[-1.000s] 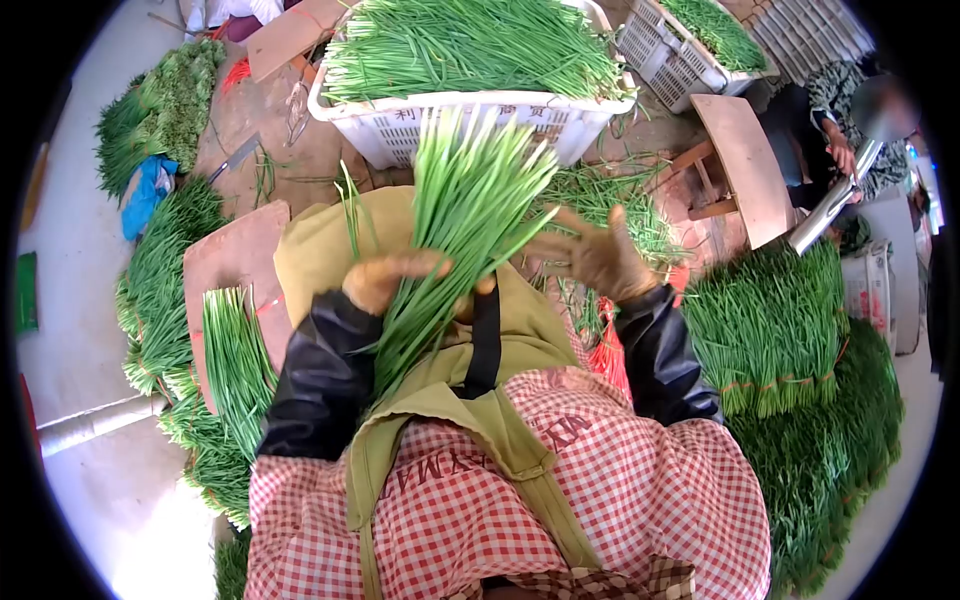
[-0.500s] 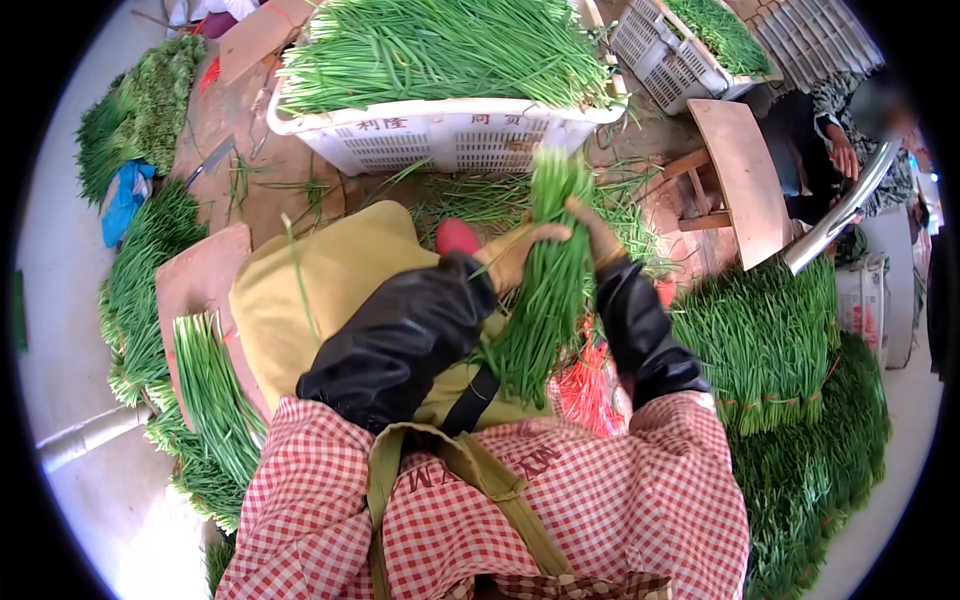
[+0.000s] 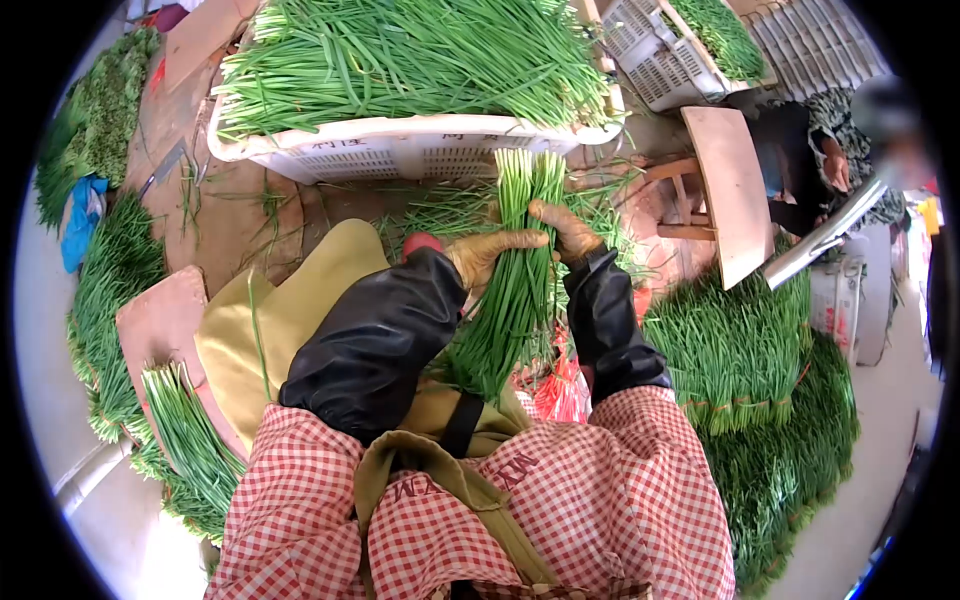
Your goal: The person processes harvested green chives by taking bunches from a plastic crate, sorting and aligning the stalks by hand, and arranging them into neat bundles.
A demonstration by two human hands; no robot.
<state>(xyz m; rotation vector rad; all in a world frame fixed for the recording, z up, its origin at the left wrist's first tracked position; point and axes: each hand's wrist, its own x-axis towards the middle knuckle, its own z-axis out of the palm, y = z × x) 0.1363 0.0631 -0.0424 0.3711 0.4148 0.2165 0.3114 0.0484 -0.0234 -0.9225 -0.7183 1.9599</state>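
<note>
A bundle of green stalks (image 3: 515, 290) stands nearly upright before my body, its pale ends at the top. My left hand (image 3: 490, 255), in a tan glove, is wrapped round it from the left, thumb across the front. From the right, my right hand (image 3: 568, 232), gloved too, grips the same bundle near its pale ends. Red ties (image 3: 560, 392) hang just below and right of the bundle. Beyond my hands is a white crate (image 3: 400, 150) heaped with green stalks. Another loose bunch (image 3: 190, 430) lies on a board (image 3: 165, 330) at the left.
Tied bundles (image 3: 740, 350) are stacked at the right, near a wooden stool (image 3: 730, 190). A co-worker's hand (image 3: 835, 165) is beside a metal tube (image 3: 825, 235). A second crate (image 3: 650, 50) is at the back right. A knife (image 3: 165, 165) and blue plastic (image 3: 82, 222) lie left.
One second ago my right hand was open and apart from the bundle; now both hands grip it. The bundle has moved right and become more upright. The view has shifted.
</note>
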